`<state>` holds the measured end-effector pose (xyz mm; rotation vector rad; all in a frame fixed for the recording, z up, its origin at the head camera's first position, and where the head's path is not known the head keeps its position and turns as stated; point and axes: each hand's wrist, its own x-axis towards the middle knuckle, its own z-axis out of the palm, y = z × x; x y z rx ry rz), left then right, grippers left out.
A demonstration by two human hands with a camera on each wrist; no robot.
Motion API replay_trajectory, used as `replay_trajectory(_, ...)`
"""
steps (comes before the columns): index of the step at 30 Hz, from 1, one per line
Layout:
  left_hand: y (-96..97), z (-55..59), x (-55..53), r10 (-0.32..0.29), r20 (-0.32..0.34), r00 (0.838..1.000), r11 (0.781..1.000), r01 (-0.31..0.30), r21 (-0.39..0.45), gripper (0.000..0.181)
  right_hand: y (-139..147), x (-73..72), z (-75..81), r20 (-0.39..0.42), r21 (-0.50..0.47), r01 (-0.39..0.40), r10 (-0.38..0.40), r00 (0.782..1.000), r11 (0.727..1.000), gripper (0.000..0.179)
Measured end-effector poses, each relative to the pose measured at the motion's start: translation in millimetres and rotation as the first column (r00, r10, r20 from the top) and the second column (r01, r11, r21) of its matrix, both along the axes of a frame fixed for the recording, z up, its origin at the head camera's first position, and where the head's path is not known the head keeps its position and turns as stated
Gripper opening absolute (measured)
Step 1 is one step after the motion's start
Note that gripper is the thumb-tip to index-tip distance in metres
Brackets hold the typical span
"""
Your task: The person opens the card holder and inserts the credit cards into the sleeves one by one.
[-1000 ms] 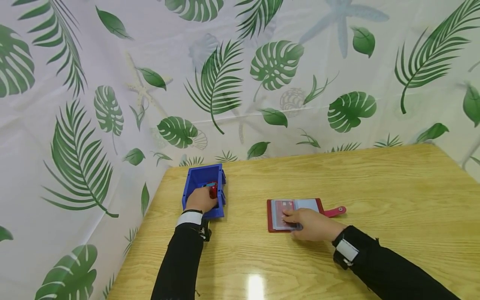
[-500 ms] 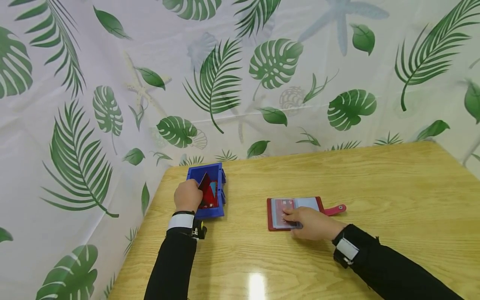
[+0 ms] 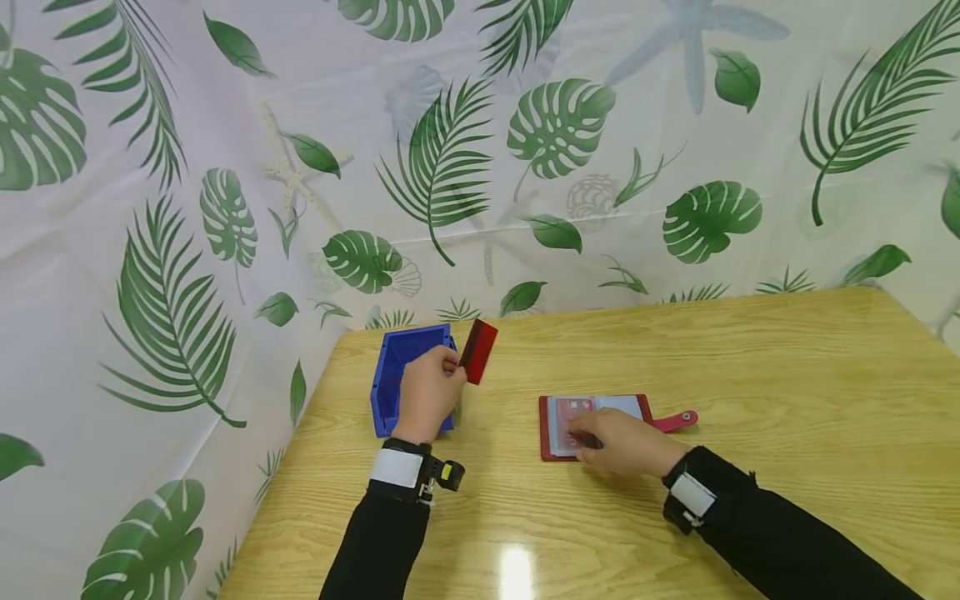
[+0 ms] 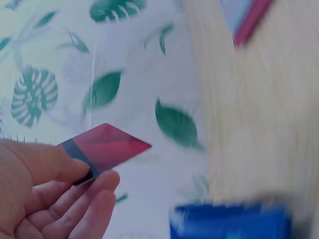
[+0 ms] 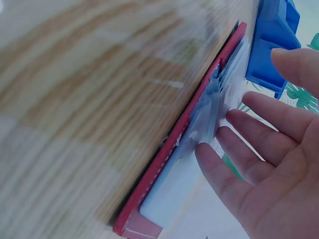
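Observation:
Between thumb and fingers, my left hand [image 3: 431, 392] pinches a red card [image 3: 478, 352] with a dark stripe, held up beside the blue bin [image 3: 386, 387]. The left wrist view shows the thumb pressed on the striped end of the card [image 4: 107, 147]. Lying spread on the table is a red card holder [image 3: 545, 429] with clear plastic sleeves [image 5: 172, 186]; a reddish card shows through the left sleeve. My right hand [image 3: 626, 442] rests over the holder's pages. In the right wrist view its fingers [image 5: 259, 129] are extended, fingertips at the sleeves.
The wooden table [image 3: 787, 400] runs back to a leaf-patterned cloth [image 3: 555, 233] along the back and left. From the card holder's right side sticks out a pink snap strap [image 3: 678, 421]. The blue bin stands near the table's left edge.
My left hand has pulled the red card out of the blue bin, lifting it up and to the right. The right hand has stayed at the card holder, with only a slight finger shift.

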<state>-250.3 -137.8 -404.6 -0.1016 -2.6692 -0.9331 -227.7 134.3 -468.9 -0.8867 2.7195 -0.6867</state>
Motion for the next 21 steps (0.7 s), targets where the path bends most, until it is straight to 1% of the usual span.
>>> replay_trajectory(2, 11.4, -5.6, 3.0, -0.067, 0.071, 0.995, 0.995, 0.062, 0.072, 0.01, 0, 0.7, 1.0, -0.015, -0.025, 0.025, -0.025, 1.0, 0.999, 0.043)
replay_trajectory(3, 16.6, -8.9, 4.3, -0.101, 0.114, 0.988, 0.99, 0.088, 0.114, 0.011, 0, 1.4, 2.0, -0.022, -0.042, 0.047, -0.048, 0.999, 0.998, 0.047)
replay_trajectory(5, 26.4, -16.2, 6.1, -0.164, 0.186, 0.969, 0.97, 0.124, 0.21, 0.012, 0, 2.7, 4.6, -0.059, -0.091, 0.087, -0.092, 0.994, 0.992, 0.059)
replay_trajectory(6, 31.1, -20.0, 6.8, -0.192, 0.213, 0.958, 0.957, 0.134, 0.258, 0.013, 1, 3.4, 6.4, -0.081, -0.12, 0.107, -0.117, 0.99, 0.987, 0.065)
replay_trajectory(9, 44.0, -30.6, 9.0, -0.278, 0.269, 0.922, 0.902, 0.154, 0.403, 0.012, 0, 4.0, 10.6, -0.13, -0.203, 0.154, -0.182, 0.975, 0.967, 0.081)
replay_trajectory(11, 51.8, -36.8, 10.0, -0.319, 0.292, 0.902, 0.865, 0.151, 0.479, 0.012, 0, 3.9, 13.2, -0.149, -0.24, 0.16, -0.199, 0.969, 0.958, 0.087)
replay_trajectory(13, 58.8, -42.1, 10.9, -0.354, 0.312, 0.881, 0.829, 0.142, 0.54, 0.011, 1, 3.7, 14.7, -0.143, -0.256, 0.162, -0.203, 0.969, 0.953, 0.09)
replay_trajectory(15, 64.4, -46.4, 12.2, -0.381, 0.327, 0.865, 0.795, 0.126, 0.593, 0.012, 1, 4.2, 15.6, -0.136, -0.254, 0.161, -0.2, 0.97, 0.954, 0.092)
replay_trajectory(16, 66.7, -48.0, 13.1, -0.391, 0.33, 0.859, 0.782, 0.12, 0.612, 0.012, 2, 4.5, 15.5, -0.137, -0.248, 0.158, -0.196, 0.971, 0.956, 0.092)
replay_trajectory(17, 68.8, -49.7, 14.0, -0.4, 0.331, 0.854, 0.769, 0.117, 0.628, 0.013, 2, 5.0, 15.3, -0.141, -0.242, 0.156, -0.194, 0.971, 0.958, 0.092)
replay_trajectory(20, 74.0, -54.1, 16.8, -0.424, 0.338, 0.84, 0.751, 0.117, 0.65, 0.013, 4, 5.9, 13.5, -0.172, -0.221, 0.145, -0.185, 0.968, 0.964, 0.09)
replay_trajectory(21, 75.5, -55.2, 17.6, -0.43, 0.341, 0.836, 0.748, 0.119, 0.653, 0.014, 5, 6.0, 12.6, -0.187, -0.213, 0.141, -0.182, 0.965, 0.967, 0.09)
